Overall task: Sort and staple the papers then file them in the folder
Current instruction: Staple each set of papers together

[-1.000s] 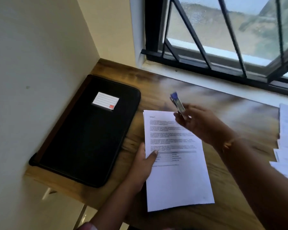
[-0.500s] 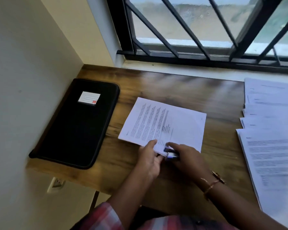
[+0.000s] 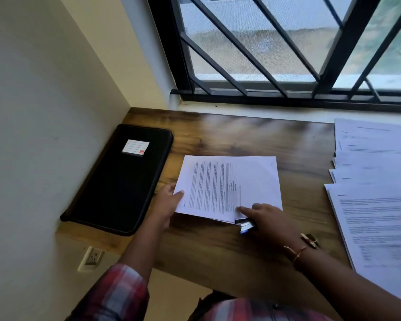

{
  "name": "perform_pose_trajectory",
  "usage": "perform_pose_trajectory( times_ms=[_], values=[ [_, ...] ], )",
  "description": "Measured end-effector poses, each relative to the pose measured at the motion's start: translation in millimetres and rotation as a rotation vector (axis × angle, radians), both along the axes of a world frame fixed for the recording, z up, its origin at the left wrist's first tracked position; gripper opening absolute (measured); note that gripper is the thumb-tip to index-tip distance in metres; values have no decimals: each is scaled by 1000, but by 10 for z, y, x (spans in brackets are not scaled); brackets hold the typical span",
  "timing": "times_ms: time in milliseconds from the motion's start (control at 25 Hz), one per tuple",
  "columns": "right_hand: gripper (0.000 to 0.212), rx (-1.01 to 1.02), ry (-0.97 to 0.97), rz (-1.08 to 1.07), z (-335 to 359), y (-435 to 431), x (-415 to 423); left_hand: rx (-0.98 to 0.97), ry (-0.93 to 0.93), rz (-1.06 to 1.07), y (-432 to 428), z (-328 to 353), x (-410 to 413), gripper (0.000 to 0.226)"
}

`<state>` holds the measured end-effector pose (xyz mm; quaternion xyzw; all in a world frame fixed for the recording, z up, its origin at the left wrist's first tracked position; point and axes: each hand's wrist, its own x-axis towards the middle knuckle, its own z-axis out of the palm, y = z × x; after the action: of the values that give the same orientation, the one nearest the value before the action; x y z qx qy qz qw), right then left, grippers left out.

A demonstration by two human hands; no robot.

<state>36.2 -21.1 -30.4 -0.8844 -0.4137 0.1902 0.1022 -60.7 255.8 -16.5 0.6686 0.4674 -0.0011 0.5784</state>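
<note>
A small set of printed white papers (image 3: pixel 227 186) lies sideways on the wooden desk (image 3: pixel 241 140). My left hand (image 3: pixel 169 202) pinches its left edge, thumb on top. My right hand (image 3: pixel 269 218) grips a small blue and silver stapler (image 3: pixel 245 224) at the near edge of the set, with the index finger stretched out onto the sheet. A black zip folder (image 3: pixel 123 181) with a white label lies shut at the left of the desk, against the wall.
Several overlapping printed sheets (image 3: pixel 375 188) are spread at the right of the desk. A barred window (image 3: pixel 287 49) runs along the back. The wall (image 3: pixel 44 112) closes the left side, with a socket (image 3: pixel 92 258) below the desk edge.
The papers were turned from upright to sideways. My right hand brought the stapler down from above the sheet to its near edge. My left hand slid to the left edge.
</note>
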Motion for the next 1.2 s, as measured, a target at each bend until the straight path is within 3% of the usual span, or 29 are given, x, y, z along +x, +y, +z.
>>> perform_pose_trajectory(
  times_ms=[80, 200, 360, 480, 680, 920, 1000, 1120, 1200],
  values=[
    [53, -18, -1, 35, -5, 40, -38, 24, 46, -75, -24, -40, -32, 23],
    [49, 14, 31, 11, -14, 21, -91, -5, 54, -98, -47, -33, -102, 15],
    [32, 355, -78, -451, -49, -183, -9, -70, 73, -135, -10, 5, -187, 16],
    [19, 317, -102, -681, -75, -350, 212, -197, 75, -152, -33, 7, -194, 18],
    [18, 185, -24, -598, -230, -265, 294, -320, -16, -235, -131, 35, -98, 24],
    [14, 352, 157, -834, -160, -313, 466, -276, -213, -265, -168, 169, -71, 27],
    [24, 448, 250, -896, -101, -370, 581, -301, -268, -217, -130, 257, -102, 27],
    [37, 606, 408, -841, 77, -375, 681, -315, -345, -198, -30, 342, -136, 32],
    [27, 719, 443, -809, 252, -325, 700, -231, -391, -208, -12, 381, -116, 36]
  ],
)
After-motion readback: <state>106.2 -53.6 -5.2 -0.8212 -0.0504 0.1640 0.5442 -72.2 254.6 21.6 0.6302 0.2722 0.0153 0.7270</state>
